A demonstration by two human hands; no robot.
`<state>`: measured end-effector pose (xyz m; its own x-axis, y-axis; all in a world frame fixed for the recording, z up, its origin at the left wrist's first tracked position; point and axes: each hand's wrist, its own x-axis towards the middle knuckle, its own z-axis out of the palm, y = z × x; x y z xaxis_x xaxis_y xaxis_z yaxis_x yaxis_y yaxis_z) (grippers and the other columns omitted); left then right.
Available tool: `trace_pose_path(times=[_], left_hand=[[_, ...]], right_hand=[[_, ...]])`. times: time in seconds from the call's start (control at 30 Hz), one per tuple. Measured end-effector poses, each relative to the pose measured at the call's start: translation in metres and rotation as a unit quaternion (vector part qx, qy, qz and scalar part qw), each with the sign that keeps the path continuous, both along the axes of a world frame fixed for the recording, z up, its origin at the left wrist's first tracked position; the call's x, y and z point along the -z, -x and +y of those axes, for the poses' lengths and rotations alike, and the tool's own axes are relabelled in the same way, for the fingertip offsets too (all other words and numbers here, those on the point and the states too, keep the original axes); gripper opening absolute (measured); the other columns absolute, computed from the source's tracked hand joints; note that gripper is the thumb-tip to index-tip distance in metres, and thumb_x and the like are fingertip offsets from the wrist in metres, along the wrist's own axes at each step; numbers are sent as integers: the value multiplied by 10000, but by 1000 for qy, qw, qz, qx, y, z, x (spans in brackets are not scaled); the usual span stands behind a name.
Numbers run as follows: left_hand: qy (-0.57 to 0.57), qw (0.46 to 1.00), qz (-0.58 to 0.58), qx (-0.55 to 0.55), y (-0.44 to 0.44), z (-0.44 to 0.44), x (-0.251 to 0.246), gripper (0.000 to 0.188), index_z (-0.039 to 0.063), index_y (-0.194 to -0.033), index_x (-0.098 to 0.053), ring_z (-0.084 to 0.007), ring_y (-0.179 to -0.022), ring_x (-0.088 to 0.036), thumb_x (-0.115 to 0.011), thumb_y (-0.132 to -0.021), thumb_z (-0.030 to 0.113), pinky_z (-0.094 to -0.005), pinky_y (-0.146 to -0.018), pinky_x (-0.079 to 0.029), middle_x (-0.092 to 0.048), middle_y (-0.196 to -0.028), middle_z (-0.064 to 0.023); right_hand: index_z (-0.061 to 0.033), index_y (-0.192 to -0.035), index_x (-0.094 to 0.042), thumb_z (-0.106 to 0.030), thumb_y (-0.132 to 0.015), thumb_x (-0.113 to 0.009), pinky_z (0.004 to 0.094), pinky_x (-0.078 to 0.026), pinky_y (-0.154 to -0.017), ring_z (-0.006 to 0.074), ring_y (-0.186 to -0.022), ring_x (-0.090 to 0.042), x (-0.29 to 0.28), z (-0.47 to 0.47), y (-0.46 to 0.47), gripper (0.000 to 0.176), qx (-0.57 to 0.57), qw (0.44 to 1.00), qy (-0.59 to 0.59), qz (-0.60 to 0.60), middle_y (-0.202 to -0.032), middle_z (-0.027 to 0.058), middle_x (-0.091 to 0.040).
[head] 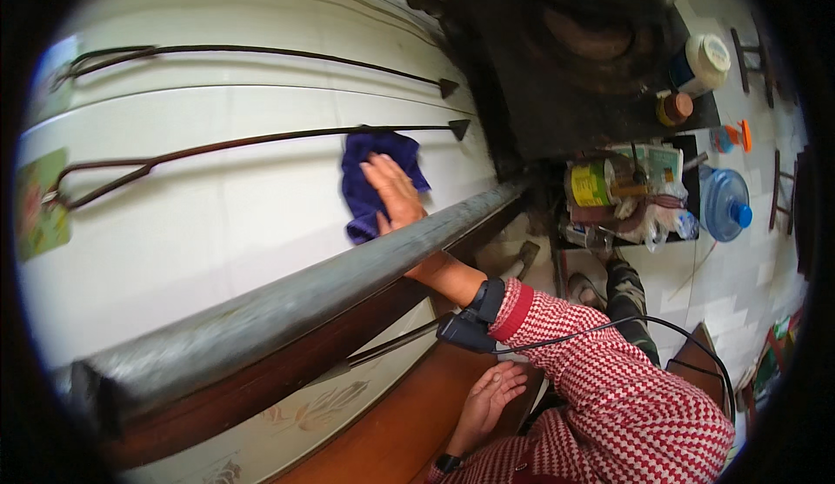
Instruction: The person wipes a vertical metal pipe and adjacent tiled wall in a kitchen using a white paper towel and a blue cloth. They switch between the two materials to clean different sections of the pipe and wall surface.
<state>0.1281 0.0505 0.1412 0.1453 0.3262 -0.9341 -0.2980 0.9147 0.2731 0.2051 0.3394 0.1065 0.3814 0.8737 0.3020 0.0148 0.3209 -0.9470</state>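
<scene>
Against the white tiled wall, my right hand (394, 190) presses a dark blue cloth (355, 184), its fingers extended over the fabric. The cloth's upper edge meets a rusty metal rod (261, 138) with a looped handle and a pointed tip. That forearm passes behind a thick grey pipe (313, 275), which hides part of it. My left hand (492, 389) is lower in the view, palm partly showing, fingers slightly bent, holding nothing. It is near a brown wooden surface (391, 412). A black device with a cable is strapped to my right wrist.
A second pointed rod (280, 52) hangs on the wall. At the upper right is a black stove (522, 92) bearing a white-lidded jar (708, 60) and a small jar (675, 107). Beside it stand a cluttered low table (652, 246) and a blue water jug (724, 203).
</scene>
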Motion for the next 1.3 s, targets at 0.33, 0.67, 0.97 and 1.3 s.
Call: trace_pose_path(times=[0.33,0.67,0.97,1.3], left_hand=[[-73,996,-2,-52,-5,-27,-28,362,-40,-1298,-412,-299,-1148,-521,-399,-1001,167,-465,-1010,-400,-526,-1243,-201],[-193,976,64,-80,44,-7,-53,377,-15,-1272,-466,-336,-1103,-565,-495,-965,201,-474,-954,-461,-554,-1232,-226],[-435,893,99,-66,44,77,-141,328,-7,-1202,-522,-278,-1033,-603,-562,-931,173,-409,-884,-506,-603,-1159,-198],[-713,108,690,62,21,140,-370,267,15,-1168,-510,-426,-1321,-351,-504,-927,131,-541,-1079,-260,-521,-1288,-193]], right_hand=[[8,-1279,-489,-9,-794,-589,450,-283,-1094,385,-1296,-385,-118,31,-25,495,16,1000,-15,-20,-1321,227,-474],[3,-1257,-495,-91,-855,-572,442,-340,-1039,390,-1207,-458,10,1,13,420,185,982,35,17,-1288,219,-503],[-30,-1011,-630,-210,-864,-645,319,-481,-676,168,-738,-585,11,-142,-60,233,-190,877,363,248,-858,71,-659],[-11,-1167,-541,-127,-847,-564,223,-435,-800,101,-901,-528,-234,-11,-223,341,-150,967,-169,115,-997,17,-565]])
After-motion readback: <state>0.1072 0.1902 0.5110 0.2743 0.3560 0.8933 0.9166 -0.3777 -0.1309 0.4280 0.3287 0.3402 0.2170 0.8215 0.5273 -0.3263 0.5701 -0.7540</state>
